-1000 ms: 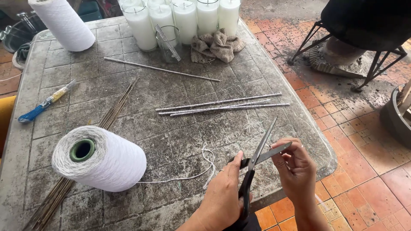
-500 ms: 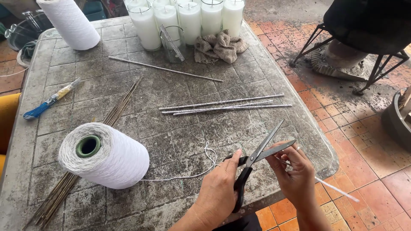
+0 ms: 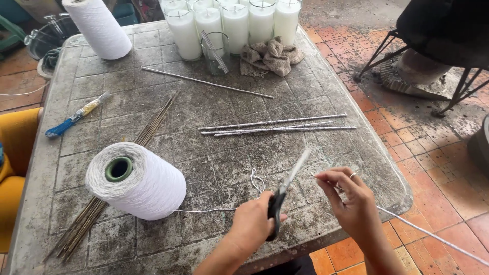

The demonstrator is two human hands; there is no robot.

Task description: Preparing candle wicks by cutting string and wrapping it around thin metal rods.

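- Left hand (image 3: 253, 224) is clenched round the black handles of the scissors (image 3: 283, 196), near the front edge of the tabletop (image 3: 214, 147).
- The blades look closed and point up and away, blurred in the picture.
- Right hand (image 3: 351, 203) is pinched shut on a thin string-wrapped stick (image 3: 433, 235), fingertips gripping its near end just right of the scissor tips.
- That stick runs down to the right, out past the table edge and over the red tiled floor (image 3: 433, 168).
- A big white cone of string (image 3: 136, 181) lies on its side left of the hands, green core facing the camera.
- A loose strand of string (image 3: 224, 208) trails from the cone along the tabletop to a small curl just behind the scissors.
- Under the cone, a bundle of bare thin rods (image 3: 122, 168) lies diagonally.
- Mid-table, three wrapped sticks (image 3: 277, 125) lie side by side; a single one (image 3: 206, 82) sits further back.
- At the far edge: white candles in glass jars (image 3: 234, 23), a crumpled cloth (image 3: 272, 55), a second cone (image 3: 99, 28).
- A blue-handled tool (image 3: 76, 115) rests at the left.
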